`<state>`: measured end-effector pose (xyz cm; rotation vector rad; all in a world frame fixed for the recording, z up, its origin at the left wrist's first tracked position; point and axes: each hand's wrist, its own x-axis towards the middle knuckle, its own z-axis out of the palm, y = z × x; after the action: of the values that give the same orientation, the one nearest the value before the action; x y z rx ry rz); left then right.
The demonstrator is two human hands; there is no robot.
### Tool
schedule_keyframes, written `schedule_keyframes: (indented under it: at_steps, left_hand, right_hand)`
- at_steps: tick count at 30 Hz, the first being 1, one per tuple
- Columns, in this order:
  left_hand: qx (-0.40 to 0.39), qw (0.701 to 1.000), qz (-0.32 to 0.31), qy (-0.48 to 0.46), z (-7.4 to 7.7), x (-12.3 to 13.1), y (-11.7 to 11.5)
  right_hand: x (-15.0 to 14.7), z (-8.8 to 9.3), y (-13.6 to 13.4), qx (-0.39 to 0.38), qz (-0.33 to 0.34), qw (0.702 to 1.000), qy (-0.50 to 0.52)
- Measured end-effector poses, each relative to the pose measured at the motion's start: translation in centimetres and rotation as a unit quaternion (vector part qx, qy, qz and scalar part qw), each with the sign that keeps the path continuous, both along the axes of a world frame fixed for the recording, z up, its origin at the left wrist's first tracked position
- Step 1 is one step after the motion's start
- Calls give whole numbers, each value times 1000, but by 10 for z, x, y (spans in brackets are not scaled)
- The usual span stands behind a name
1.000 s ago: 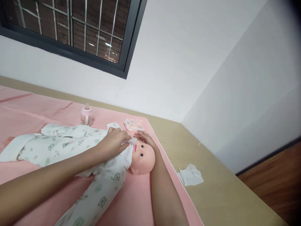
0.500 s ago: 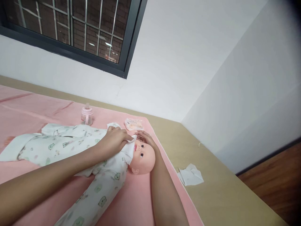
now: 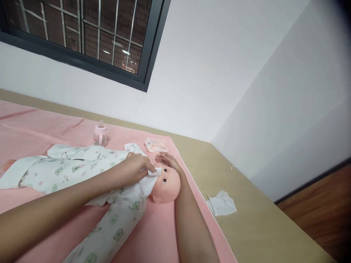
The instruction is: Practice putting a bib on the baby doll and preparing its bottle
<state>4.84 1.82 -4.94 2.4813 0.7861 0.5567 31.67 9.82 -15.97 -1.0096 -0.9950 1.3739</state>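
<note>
A baby doll (image 3: 166, 187) in white pyjamas with a green animal print (image 3: 120, 210) lies on its back, its bald head towards the right. My left hand (image 3: 137, 166) is closed on a small white tissue (image 3: 155, 172), pressing it over the doll's mouth. Around the far side of the head curves my right hand (image 3: 168, 160), its fingers stretched out along the doll's cheek; part of it is hidden behind the head. The right forearm runs close along the crown.
Under the doll is a pink blanket (image 3: 161, 230) on a wooden surface (image 3: 246, 233). A pink-lidded baby bottle (image 3: 100, 134) stands behind the doll, and a small clear packet (image 3: 155, 145) lies past its head. Another crumpled white tissue (image 3: 222, 204) rests to the right. A barred window (image 3: 90, 33) is above.
My left hand has moved the tissue slightly right and up, from the doll's collar and chin onto its mouth, now covering it. The right hand has hardly moved.
</note>
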Motion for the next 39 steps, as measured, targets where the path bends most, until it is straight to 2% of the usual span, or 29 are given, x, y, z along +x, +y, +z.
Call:
schedule_keyframes:
  at_steps: [14, 26, 29, 34, 39]
  left_hand:
    - [73, 997, 34, 16, -14, 6, 10]
    - [97, 994, 56, 19, -13, 5, 18]
    - [90, 994, 59, 5, -11, 3, 19]
    - [46, 993, 51, -98, -5, -4, 23]
    - [-20, 980, 67, -185, 6, -14, 26]
  right_hand:
    - [7, -13, 8, 19, 12, 1000, 1]
    - [1, -6, 0, 28, 13, 1000, 3]
    - [-2, -2, -4, 16, -4, 1000, -10]
    - [-4, 11, -11, 16, 3, 1000, -26]
    - [-8, 45, -17, 41, 57, 996, -54]
